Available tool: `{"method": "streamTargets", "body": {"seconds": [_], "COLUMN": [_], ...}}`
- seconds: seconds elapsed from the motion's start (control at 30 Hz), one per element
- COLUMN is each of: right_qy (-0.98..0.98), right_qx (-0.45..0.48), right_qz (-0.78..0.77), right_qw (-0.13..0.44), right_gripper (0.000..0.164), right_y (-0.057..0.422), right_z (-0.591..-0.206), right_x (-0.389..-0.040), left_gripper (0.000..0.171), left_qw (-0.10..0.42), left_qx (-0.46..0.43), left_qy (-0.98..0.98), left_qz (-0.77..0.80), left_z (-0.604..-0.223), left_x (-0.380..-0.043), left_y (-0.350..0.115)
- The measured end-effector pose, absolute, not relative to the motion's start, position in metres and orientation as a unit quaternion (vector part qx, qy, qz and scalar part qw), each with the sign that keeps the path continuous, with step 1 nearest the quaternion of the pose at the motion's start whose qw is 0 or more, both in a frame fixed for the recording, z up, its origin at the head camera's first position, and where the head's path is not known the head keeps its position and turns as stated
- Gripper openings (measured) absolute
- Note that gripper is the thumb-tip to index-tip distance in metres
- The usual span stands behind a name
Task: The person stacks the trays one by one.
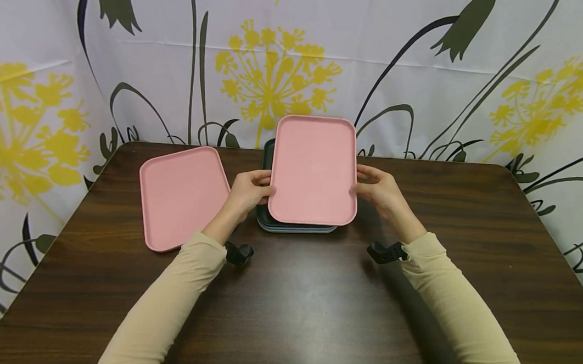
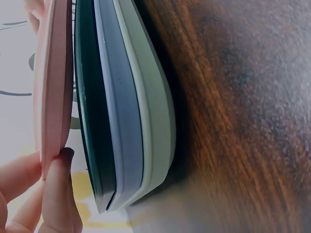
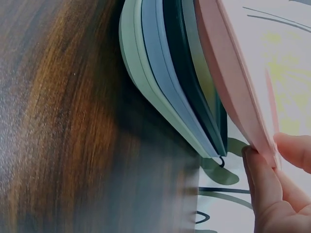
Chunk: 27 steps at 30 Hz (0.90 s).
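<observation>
Both hands hold one pink tray (image 1: 314, 169) with rounded corners, raised a little above a stack of trays. The left hand (image 1: 246, 193) pinches its left edge between thumb and fingers; the right hand (image 1: 377, 192) pinches its right edge. In the left wrist view a gap separates the pink tray (image 2: 54, 82) from the stack. That stack, seen edge-on, has a dark green tray (image 2: 90, 107) on top, a blue-grey tray (image 2: 121, 111) in the middle and a pale green tray (image 2: 153, 111) at the bottom, on the table.
A second pink tray (image 1: 184, 198) lies turned at an angle on the dark wooden table (image 1: 315, 304), left of the stack and partly behind the left forearm. A white cloth (image 1: 169, 60) printed with flowers hangs behind the table. Each wrist wears a black strap.
</observation>
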State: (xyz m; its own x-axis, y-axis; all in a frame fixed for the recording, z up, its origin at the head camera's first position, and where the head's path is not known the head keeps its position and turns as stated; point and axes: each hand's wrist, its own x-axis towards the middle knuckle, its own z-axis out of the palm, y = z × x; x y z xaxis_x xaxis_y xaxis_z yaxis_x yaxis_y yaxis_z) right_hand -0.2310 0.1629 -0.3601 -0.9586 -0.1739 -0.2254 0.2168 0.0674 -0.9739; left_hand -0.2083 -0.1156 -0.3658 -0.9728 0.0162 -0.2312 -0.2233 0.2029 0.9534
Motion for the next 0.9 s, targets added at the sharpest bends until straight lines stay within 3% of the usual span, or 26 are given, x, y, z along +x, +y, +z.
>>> {"method": "streamTargets", "body": {"seconds": [0.3, 0.9], "right_qy": [0.730, 0.725], "right_qx": [-0.010, 0.000], "right_qz": [-0.666, -0.666], "right_qw": [0.150, 0.176], "right_gripper": [0.072, 0.072], "right_y": [0.158, 0.148], "right_z": [-0.363, -0.365], "right_x": [-0.230, -0.231], "left_gripper": [0.046, 0.045], "left_qw": [0.087, 0.085], "left_qx": [-0.083, -0.096], "left_qy": [0.776, 0.781], "left_qz": [0.619, 0.611], "left_z": [-0.365, -0.367], "left_x": [-0.207, -0.206], "left_y": [-0.117, -0.127]}}
